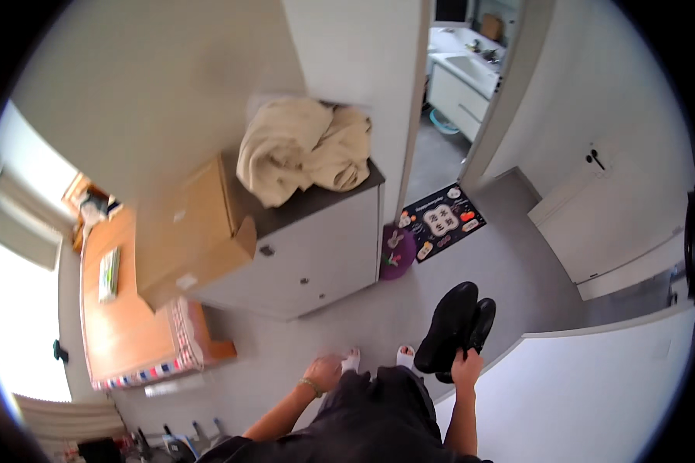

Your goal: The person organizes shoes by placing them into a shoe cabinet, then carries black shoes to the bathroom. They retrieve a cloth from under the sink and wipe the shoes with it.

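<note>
A pair of black shoes (454, 328) hangs from my right hand (466, 367), whose fingers are closed on the shoes at their near end. The two shoes lie side by side, toes pointing away from me. My left hand (324, 373) is low beside my left thigh, a bracelet on its wrist. Nothing shows in it, and its fingers are too blurred to make out. White open-toed slippers (406, 356) are on my feet, on the grey floor.
Ahead stands a white cabinet (316, 266) carrying beige cloth (305, 150) and a cardboard box (185, 231). A wooden table (123, 309) is left. A purple round item (397, 253) and dark patterned mat (443, 220) lie near the bathroom doorway. White doors (614, 224) are right.
</note>
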`<state>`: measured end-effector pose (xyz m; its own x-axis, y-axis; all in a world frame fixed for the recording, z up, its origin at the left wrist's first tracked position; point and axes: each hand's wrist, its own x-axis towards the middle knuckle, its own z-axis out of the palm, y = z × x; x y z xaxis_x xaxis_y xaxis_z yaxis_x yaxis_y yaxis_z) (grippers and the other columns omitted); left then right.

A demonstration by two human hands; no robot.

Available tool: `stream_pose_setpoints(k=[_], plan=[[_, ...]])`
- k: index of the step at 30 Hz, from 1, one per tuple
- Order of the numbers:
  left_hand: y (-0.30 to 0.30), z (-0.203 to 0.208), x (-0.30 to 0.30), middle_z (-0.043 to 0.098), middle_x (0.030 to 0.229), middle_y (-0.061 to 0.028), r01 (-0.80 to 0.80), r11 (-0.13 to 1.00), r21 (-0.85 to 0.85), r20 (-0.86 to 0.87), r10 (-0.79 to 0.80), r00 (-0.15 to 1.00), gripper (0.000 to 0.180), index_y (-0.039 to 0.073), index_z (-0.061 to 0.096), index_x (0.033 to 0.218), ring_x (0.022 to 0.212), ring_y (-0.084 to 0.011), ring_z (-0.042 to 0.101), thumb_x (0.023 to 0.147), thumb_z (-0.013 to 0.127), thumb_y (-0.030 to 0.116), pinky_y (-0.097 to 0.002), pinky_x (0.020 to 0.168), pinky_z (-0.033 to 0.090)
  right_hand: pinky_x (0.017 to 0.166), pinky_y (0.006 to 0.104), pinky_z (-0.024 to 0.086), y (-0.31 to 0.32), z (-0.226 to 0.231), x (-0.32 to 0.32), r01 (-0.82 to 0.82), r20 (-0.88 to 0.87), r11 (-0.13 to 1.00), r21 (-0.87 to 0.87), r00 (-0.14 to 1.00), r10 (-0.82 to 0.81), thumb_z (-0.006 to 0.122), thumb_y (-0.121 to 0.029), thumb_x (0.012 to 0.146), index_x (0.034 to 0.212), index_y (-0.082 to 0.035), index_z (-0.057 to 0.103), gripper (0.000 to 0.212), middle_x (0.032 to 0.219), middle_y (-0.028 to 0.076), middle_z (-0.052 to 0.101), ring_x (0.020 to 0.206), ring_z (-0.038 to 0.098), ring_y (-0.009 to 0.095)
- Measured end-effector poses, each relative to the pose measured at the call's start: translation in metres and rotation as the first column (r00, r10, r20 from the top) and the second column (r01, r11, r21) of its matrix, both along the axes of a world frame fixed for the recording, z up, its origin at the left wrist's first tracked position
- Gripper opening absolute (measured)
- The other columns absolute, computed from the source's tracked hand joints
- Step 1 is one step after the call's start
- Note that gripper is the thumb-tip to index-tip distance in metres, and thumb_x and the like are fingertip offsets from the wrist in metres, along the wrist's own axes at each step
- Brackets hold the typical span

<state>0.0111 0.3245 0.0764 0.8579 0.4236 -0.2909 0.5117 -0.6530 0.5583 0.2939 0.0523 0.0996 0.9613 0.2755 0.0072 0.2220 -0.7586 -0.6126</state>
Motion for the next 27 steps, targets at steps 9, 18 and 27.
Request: stream_pose_setpoints(k=[9, 18, 27], plan=[[0.059, -0.021, 0.069, 0.066, 0.119, -0.0156, 0.189, 0.982, 0.008, -0.185, -0.184, 0.965, 0.033, 0.012, 0.063, 0.124, 0.110, -0.0366, 0.063, 0.094, 0.050, 0.017, -0.0484, 0.099, 0.048, 0.058, 0.0519, 0.042, -0.020, 0.017, 0.032, 0.136, -0.089, 0.987, 0.090, 0.988, -0.128, 0.065, -0.017, 0.088, 0.074, 0.007, 0.056, 0.029, 0.071, 0.029, 0.060, 0.070, 0.059, 0.051], [0.016, -0.095, 0.176, 0.067, 0.121, -0.0186, 0.003, 0.999, -0.045, -0.391, -0.020, 0.920, 0.035, 0.012, 0.068, 0.120, 0.113, -0.0375, 0.063, 0.089, 0.051, 0.016, -0.0469, 0.098, 0.050, 0.059, 0.0529, 0.043, -0.118, 0.006, 0.162, 0.222, -0.171, 0.973, 0.068, 0.963, -0.208, 0.066, -0.023, 0.085, 0.071, 0.006, 0.056, 0.034, 0.071, 0.031, 0.059, 0.070, 0.059, 0.051], [-0.015, -0.094, 0.176, 0.071, 0.114, -0.0164, -0.345, 0.934, -0.088, -0.698, 0.190, 0.691, 0.033, 0.009, 0.072, 0.116, 0.102, -0.0299, 0.069, 0.085, 0.060, 0.014, -0.0422, 0.085, 0.057, 0.067, 0.0531, 0.047, -0.153, -0.004, 0.329, 0.146, -0.171, 0.980, -0.136, 0.971, -0.168, 0.065, -0.025, 0.087, 0.076, 0.007, 0.063, 0.033, 0.077, 0.030, 0.064, 0.074, 0.062, 0.050]])
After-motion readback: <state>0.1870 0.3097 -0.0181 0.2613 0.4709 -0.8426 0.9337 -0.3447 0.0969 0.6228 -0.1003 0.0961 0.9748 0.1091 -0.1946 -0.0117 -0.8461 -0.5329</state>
